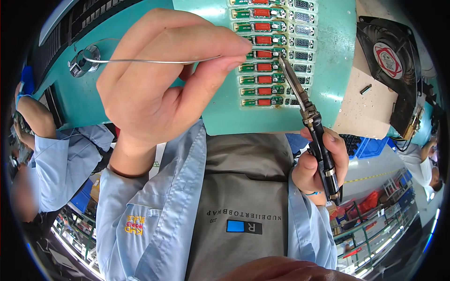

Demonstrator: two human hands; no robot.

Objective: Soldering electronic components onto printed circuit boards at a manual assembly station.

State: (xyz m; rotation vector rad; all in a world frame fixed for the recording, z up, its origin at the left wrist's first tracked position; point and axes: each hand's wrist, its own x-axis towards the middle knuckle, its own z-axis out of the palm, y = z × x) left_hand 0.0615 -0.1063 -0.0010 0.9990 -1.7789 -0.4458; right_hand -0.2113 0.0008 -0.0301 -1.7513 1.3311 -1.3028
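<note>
Steadiness seems to matter most: the slim, black-handled soldering iron point(318, 140) is best held at its slant with a light tip, while the thin silvery wire point(150, 61) is fed in small, measured touches. The right hand point(335, 157), nearer, has thumb and fingers curled snugly round the handle. Farther off, the left hand point(164, 70) pinches the wire in a narrow grip of thumb and forefinger (its free end is hard to make out). Just beyond, the small green circuit board with a red rectangular block point(265, 54) lies on the smooth green table point(220, 114), fifth from the column's near end, its right end by the iron's tip; contact I cannot tell.
</note>
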